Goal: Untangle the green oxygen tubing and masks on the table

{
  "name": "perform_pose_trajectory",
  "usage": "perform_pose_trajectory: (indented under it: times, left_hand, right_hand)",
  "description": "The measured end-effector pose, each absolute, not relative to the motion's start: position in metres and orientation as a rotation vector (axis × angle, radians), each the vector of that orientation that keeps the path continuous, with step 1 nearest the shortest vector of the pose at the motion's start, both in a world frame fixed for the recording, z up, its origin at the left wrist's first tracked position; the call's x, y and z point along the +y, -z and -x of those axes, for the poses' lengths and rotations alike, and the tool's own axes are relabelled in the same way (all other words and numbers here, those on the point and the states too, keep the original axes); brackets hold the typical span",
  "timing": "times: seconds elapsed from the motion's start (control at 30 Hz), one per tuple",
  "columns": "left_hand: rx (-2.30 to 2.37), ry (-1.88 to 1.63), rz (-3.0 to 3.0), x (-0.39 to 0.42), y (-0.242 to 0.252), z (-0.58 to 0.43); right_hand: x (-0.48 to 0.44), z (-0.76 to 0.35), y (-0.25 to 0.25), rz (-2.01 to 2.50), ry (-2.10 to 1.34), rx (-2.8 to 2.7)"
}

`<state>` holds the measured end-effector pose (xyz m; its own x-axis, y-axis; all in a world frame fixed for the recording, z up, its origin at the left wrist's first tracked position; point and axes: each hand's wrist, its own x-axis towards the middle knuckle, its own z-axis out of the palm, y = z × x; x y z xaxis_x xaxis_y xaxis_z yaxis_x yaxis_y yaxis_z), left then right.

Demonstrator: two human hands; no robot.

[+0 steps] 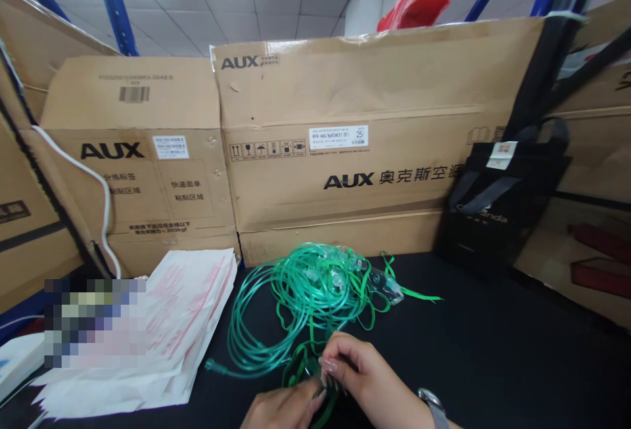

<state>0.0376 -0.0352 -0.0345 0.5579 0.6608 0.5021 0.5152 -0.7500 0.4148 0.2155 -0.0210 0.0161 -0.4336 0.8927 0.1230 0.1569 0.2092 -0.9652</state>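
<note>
My left hand (pixel 288 404) and my right hand (pixel 363 370) meet at the bottom centre, fingertips pinched together. Between them is a clear oxygen mask (pixel 310 368) with a green elastic strap (pixel 294 364), largely covered by my fingers. Which part each fingertip pinches is hidden. Just beyond lies a heap of coiled green oxygen tubing (pixel 261 324), its free connector end (pixel 211 366) pointing left. More clear plastic mask parts (pixel 387 284) and bright green straps (pixel 419 295) are tangled in the heap. A watch (pixel 430 401) is on my right wrist.
White printed bags (pixel 197 324) lie stacked at left on the black table (pixel 473 350). AUX cardboard boxes (pixel 394 212) wall off the back. A black bag (pixel 488 219) stands at the right rear, and a white cable (pixel 104 205) hangs on the left.
</note>
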Motion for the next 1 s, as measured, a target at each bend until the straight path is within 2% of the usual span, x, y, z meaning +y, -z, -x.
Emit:
perform_pose_trajectory:
  times: [0.13,0.3,0.53,0.67,1.0]
  left_hand:
    - [0.985,-1.119,-2.563,-0.031,0.026,-0.036]
    - [1.066,-1.069,-2.443,-0.032,0.022,-0.037]
    - [1.117,-1.316,-1.938,-0.035,0.025,-0.041]
    - [1.072,-1.275,-1.805,-0.033,0.033,-0.045]
    - [1.27,-1.183,-1.897,-0.032,0.028,-0.041]
  right_hand:
    - [-0.022,-0.215,-0.014,0.941,-1.251,-1.779]
    - [-0.011,-0.219,-0.012,0.97,-1.262,-1.64]
    - [-0.011,-0.218,-0.009,0.904,-1.383,-1.588]
    - [-0.011,-0.218,-0.005,0.924,-1.375,-1.597]
    - [-0.015,-0.217,-0.01,0.898,-1.417,-1.598]
